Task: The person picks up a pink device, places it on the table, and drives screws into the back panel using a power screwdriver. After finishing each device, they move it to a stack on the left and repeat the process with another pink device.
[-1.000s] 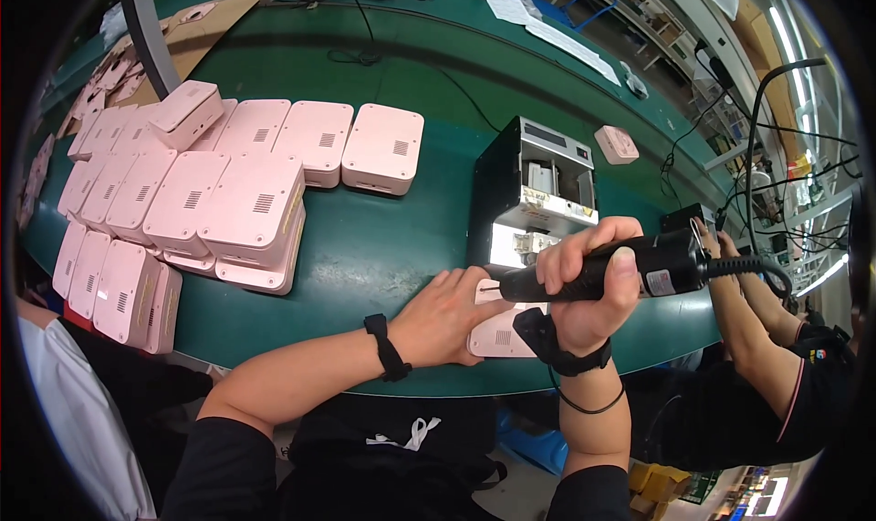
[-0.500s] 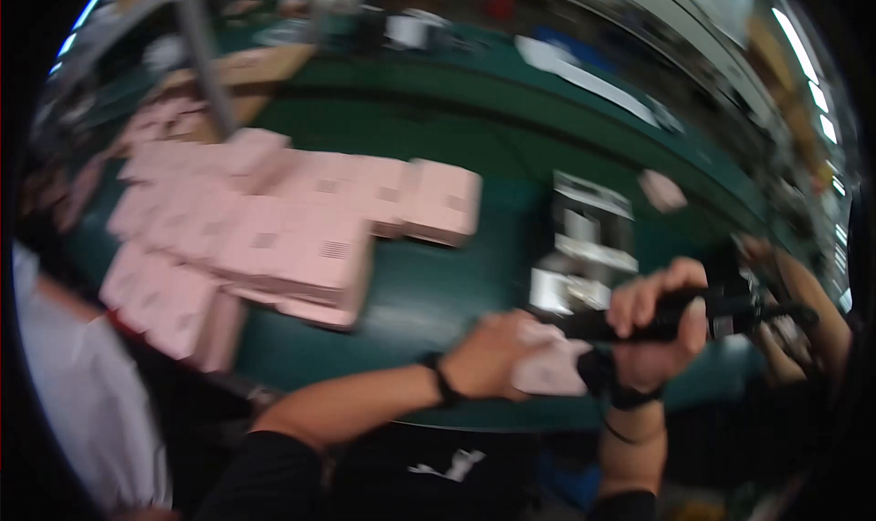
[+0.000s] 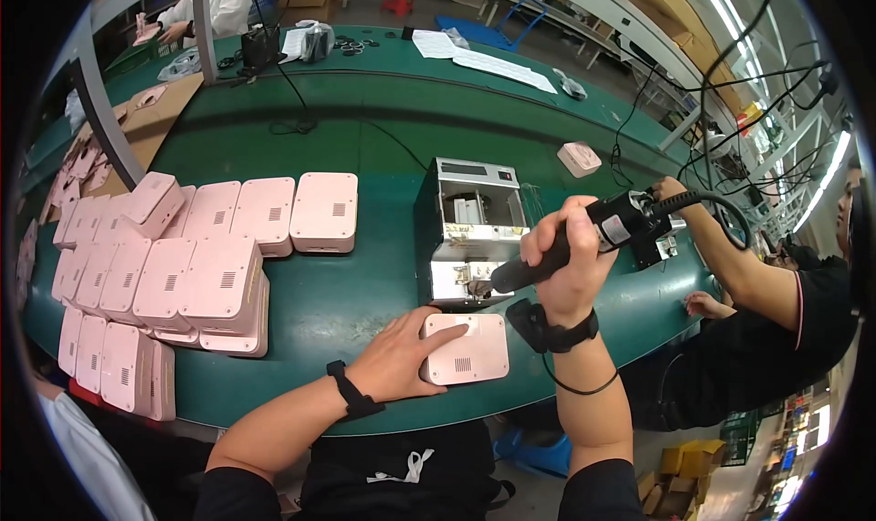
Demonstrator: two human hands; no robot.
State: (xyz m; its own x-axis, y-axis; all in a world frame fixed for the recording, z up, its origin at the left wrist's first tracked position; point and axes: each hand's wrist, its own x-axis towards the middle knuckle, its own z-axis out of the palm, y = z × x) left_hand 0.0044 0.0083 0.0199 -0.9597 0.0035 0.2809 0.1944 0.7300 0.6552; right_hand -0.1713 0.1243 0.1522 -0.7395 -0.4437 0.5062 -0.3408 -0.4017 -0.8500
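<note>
My left hand [image 3: 394,357] grips the left end of a pink plastic case [image 3: 484,346], its index finger stretched over the top. That case lies flat on the green table near the front edge, slotted vent and corner holes facing up. In my right hand [image 3: 577,270] is a black electric screwdriver [image 3: 613,222], fingers wrapped round it. Its tip points down-left, at the front tray of a screw feeder [image 3: 474,236] just beyond the case. Whether the tip touches a screw is too small to tell.
Many matching pink cases [image 3: 219,284] stand stacked at the left. A lone pink case [image 3: 579,159] lies at the far right. A co-worker's arm [image 3: 748,256] reaches in from the right, near the screwdriver's cable. Papers [image 3: 502,69] lie along the back.
The view has shifted and sharpened. The pink case, earlier tilted and blurred in my left hand close to my right wrist, now lies flat. The screwdriver tip now sits at the screw feeder.
</note>
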